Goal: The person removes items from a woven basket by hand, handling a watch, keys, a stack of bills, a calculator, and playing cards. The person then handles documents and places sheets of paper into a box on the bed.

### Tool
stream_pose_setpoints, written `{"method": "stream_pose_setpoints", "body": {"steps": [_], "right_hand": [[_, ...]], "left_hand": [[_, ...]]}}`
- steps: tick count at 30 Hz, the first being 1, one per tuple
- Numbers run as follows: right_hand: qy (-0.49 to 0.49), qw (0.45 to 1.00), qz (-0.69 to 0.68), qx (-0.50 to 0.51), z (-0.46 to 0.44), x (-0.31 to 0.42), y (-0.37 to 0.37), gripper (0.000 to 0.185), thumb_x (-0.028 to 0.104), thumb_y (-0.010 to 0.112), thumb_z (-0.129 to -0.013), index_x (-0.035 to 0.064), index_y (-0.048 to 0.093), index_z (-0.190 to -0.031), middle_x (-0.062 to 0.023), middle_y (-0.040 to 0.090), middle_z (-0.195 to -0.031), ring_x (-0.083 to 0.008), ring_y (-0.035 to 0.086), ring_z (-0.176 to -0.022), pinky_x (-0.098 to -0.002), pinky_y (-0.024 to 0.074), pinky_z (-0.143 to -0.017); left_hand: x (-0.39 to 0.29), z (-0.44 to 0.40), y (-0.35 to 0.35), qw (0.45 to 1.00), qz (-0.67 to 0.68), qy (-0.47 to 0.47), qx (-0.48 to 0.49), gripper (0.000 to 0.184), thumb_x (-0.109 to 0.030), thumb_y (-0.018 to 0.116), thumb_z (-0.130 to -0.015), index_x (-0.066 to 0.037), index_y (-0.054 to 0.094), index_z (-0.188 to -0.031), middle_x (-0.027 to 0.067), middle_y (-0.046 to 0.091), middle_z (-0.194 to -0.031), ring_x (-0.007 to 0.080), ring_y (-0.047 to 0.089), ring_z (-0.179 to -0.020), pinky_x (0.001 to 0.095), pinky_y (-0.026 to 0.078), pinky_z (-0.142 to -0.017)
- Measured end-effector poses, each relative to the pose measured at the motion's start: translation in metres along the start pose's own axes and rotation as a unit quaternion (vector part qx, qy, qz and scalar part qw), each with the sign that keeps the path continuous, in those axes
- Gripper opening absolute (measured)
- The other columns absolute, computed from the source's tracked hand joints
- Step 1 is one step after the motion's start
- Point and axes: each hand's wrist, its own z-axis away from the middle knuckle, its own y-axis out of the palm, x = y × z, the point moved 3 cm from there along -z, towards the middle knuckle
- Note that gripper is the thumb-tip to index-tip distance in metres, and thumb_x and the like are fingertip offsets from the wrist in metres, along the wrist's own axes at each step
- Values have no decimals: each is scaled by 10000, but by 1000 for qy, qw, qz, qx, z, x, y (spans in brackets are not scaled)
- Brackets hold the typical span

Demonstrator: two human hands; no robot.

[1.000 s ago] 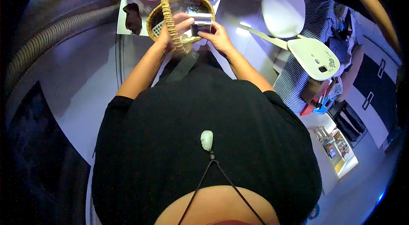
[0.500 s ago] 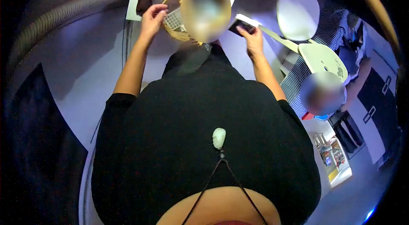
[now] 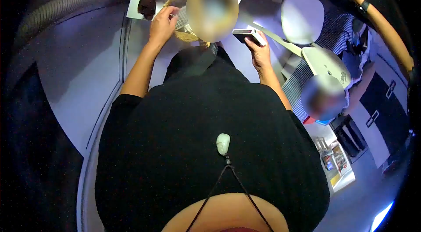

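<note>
Left hand (image 3: 162, 25) beside basket (image 3: 186, 36), grip I can't tell; right hand (image 3: 261, 52) clasps box (image 3: 242, 35) by one end, likely keeping the other free.

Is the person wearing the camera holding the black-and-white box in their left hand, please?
No, the right hand grips the box, while the left hand is at the basket.

Dark box (image 3: 245, 35) (white-edged), tilted, in right hand (image 3: 259, 51); woven basket (image 3: 187, 36) near left hand (image 3: 164, 25).

rough woven-straw basket (image 3: 186, 36), smooth box (image 3: 241, 35), matt cloth shirt (image 3: 206, 113), glossy stone-like pendant (image 3: 222, 143)
</note>
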Motion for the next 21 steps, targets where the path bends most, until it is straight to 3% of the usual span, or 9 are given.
{"method": "stream_pose_setpoints", "body": {"steps": [7,11,14,15,21], "right_hand": [[-27,1000,-7,-12,9,-12,3,251,-64,618,-743,53,519,-943,1,540,-881,-90,515,-839,-219,426,-784],[-35,997,-37,-53,25,-31,2,254,-29,661,-725,69,537,-924,17,563,-867,-81,530,-828,-223,451,-762],[-31,996,-50,-71,40,-38,1,258,-22,666,-723,68,539,-929,26,556,-855,-73,517,-805,-212,439,-738],[-28,996,-48,-75,44,-39,-1,255,-17,669,-723,68,539,-925,28,556,-853,-70,513,-803,-211,433,-738],[-3,994,-81,-73,52,-39,-19,238,4,673,-732,70,540,-918,24,562,-852,-67,515,-798,-215,432,-745]], "left_hand": [[1,-22,44,981,-139,116,69,297,-187,587,-735,-54,549,-998,142,564,-913,357,539,-879,431,440,-737],[3,-46,86,962,-199,175,62,392,-238,625,-759,-45,524,-1084,165,559,-939,341,547,-876,410,444,-748],[-33,-51,87,964,-204,162,62,421,-317,663,-722,-58,534,-1028,159,548,-954,334,551,-887,424,448,-746],[-40,-52,89,961,-237,119,77,432,-340,679,-704,-63,532,-1000,151,545,-956,333,552,-889,427,452,-736],[-35,-57,106,958,-269,55,81,357,-298,693,-693,-56,532,-900,142,562,-905,338,558,-866,431,452,-725]]}}
